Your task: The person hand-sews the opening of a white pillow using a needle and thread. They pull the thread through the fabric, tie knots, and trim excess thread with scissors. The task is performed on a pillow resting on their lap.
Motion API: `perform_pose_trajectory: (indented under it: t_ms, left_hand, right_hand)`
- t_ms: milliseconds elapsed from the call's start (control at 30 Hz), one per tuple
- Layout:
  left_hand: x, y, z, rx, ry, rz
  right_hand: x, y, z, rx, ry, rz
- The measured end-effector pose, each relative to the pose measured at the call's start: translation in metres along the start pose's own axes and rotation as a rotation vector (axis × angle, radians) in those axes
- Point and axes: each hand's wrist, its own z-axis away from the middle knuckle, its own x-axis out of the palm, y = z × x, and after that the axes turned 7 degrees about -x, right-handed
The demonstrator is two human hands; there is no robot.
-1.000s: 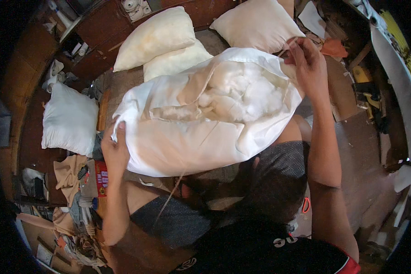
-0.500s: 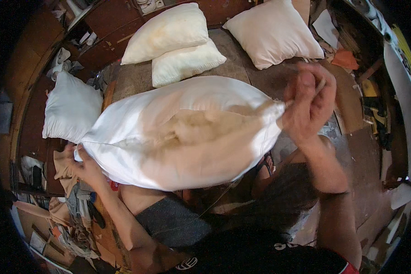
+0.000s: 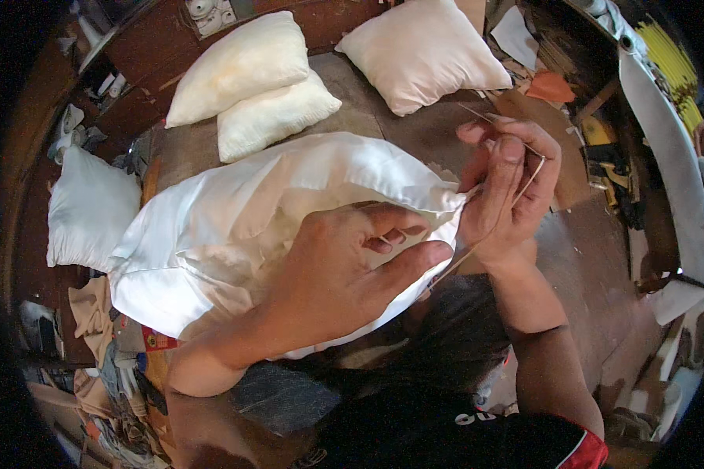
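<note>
A large white stuffed pillow (image 3: 164, 297) lies across my lap, its long seam gaping and showing pale filling inside. Over that opening is my left hand (image 3: 368, 258), thumb stretched out and fingers loosely curled, with nothing visible in them. My right hand (image 3: 516, 180) is closed at the pillow's right corner, pinching a thin needle (image 3: 475, 114) that sticks out past the fingertips. A pale thread (image 3: 518, 194) loops round the right fingers and trails down past the pillow's edge. Whether the right fingers also grip the fabric corner is hard to see.
Two cream pillows (image 3: 250, 66) lie stacked on the floor ahead, with a pinkish-white pillow (image 3: 426, 59) to their right. Another white pillow (image 3: 94, 207) leans at the left. Cloth scraps (image 3: 94, 313) lie at left; a long white roll (image 3: 665, 156) lines the right side.
My left hand has left the pillow's left corner and moved right over the open seam. The right hand stays by the right corner, and the needle and thread now show clearly.
</note>
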Motion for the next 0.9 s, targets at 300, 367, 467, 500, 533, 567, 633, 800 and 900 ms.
perform_pose_trajectory:
  t_ms: [300,367,467,500,533,567,633,800,900]
  left_hand:
    - [0.030,-0.026,-0.019,-0.026,0.117,0.346]
    - [0.038,-0.024,-0.019,-0.024,0.178,0.316]
    - [0.041,-0.018,-0.020,-0.028,0.234,0.377]
    - [0.040,-0.015,-0.021,-0.028,0.246,0.414]
    - [0.037,-0.015,-0.023,0.015,0.251,0.379]
    - [0.034,-0.019,-0.024,0.055,0.249,0.285]
    - [0.030,-0.029,-0.025,0.132,0.244,0.096]
    - [0.028,-0.027,-0.025,0.050,0.276,0.224]
    - [0.021,-0.029,-0.026,0.109,0.306,0.130]
  right_hand:
    - [-0.003,0.006,-0.001,0.020,0.002,0.033]
    - [0.000,0.008,-0.001,0.028,0.014,0.024]
    - [0.001,0.007,-0.003,0.036,0.037,0.017]
    - [-0.001,0.006,-0.005,0.033,0.041,0.026]
    - [-0.002,0.005,-0.007,0.030,0.046,0.036]
    - [-0.001,0.005,-0.006,0.034,0.044,0.039]
    - [0.001,0.004,-0.004,0.044,0.041,0.047]
    - [0.000,0.005,-0.005,0.038,0.020,0.065]
    - [0.000,0.005,-0.003,0.030,0.006,0.075]
